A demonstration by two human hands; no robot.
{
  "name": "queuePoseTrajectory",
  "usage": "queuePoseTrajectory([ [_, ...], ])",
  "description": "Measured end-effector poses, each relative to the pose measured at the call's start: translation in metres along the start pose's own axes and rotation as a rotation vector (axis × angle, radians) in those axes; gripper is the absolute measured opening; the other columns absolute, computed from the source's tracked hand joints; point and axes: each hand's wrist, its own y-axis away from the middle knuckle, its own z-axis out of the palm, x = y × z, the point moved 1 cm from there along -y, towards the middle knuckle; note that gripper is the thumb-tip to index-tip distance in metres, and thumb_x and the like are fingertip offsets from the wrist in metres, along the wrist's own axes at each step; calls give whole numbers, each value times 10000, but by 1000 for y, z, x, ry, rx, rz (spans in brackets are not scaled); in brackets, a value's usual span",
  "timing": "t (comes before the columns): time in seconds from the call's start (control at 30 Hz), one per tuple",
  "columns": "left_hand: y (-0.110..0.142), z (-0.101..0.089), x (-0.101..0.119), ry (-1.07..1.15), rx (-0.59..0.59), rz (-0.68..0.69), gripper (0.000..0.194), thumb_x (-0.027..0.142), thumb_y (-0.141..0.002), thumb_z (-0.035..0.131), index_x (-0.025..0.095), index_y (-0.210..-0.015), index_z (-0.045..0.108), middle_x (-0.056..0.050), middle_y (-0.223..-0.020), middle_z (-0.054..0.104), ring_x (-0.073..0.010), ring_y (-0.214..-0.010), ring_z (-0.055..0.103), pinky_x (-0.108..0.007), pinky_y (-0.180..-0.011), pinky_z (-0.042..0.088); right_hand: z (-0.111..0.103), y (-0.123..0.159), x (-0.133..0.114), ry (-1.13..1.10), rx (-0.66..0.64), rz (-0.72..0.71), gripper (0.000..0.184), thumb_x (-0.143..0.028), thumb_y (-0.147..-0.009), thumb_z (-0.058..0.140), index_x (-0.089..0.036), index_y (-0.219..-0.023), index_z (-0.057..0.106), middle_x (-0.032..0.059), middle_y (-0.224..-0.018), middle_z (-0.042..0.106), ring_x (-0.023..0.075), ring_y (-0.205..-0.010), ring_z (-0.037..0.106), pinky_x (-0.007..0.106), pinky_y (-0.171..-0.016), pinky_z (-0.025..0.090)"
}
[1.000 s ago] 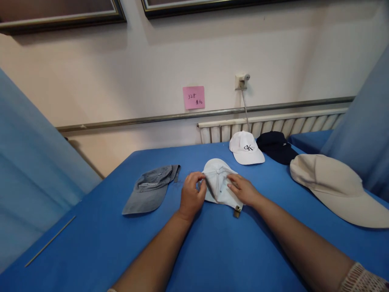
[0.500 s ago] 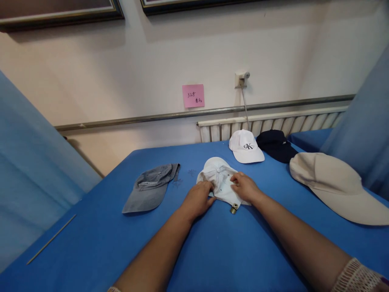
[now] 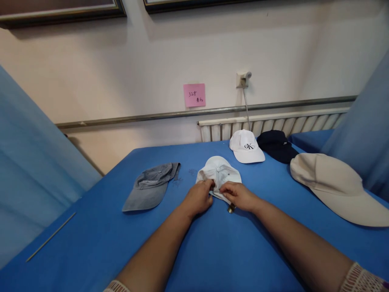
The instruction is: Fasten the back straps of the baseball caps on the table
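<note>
Left hand (image 3: 199, 197) and right hand (image 3: 241, 196) curl at the near edge of a pale-blue cloth cap (image 3: 225, 173); whether either grips, I cannot tell. It lies on a flat blue-covered table (image 3: 200, 255); behind, a cream wall (image 3: 136, 77), grey metal rail (image 3: 152, 117) and white ribbed radiator (image 3: 273, 117).

- Here's the pale cap (image 3: 232, 176), almost white with a faint blue tint, lying on the blue cover (image 3: 194, 255)!
- Look at that crown: slumped and creased, far from a full dome, its small top button (image 3: 217, 170) showing.
- Rounded edge facing away, near edge partly hidden.
- And there, a brassy metal buckle (image 3: 231, 208) poking out at the near right!
</note>
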Motion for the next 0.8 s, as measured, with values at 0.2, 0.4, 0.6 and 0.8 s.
queuePoseTrajectory([
  [0.2, 7, -15, -5, 61, -67, -36, 394, 70, -657, 512, 232, -1011, 573, -56, -912, 673, -222, -808, 618, -271, -675, 412, 1, -2, 20, 78, 106, 178, 185, -164, -832, 548, -192, -967, 671, 31, -857, 695, 154, -746, 628, 253, -678, 479],
  [0.4, 24, -35, -17, 144, -185, -210, 448, 46, -551, 523, 235, -938, 648, -49, -883, 691, -215, -758, 610, -259, -634, 388, 1, -2, 24, 24, 105, 192, 164, -185, -833, 544, -197, -933, 673, 18, -839, 691, 143, -709, 607, 247, -655, 474],
  [0.6, 23, -38, -1, 218, -114, -100, 235, 163, -701, 531, 225, -887, 662, -45, -857, 689, -190, -733, 599, -259, -641, 395, 0, -2, 23, 18, 83, 172, 160, -193, -844, 534, -186, -932, 668, 30, -877, 687, 150, -754, 612, 259, -695, 476],
  [0.8, 12, -13, 1, 96, 33, -167, 279, 328, -707, 674, 208, -958, 645, -82, -967, 689, -239, -850, 624, -287, -705, 421, -7, 3, 1, 160, -40, 121, 200, -275, -766, 680, -191, -947, 666, 42, -945, 665, 178, -839, 608, 276, -751, 458],
])
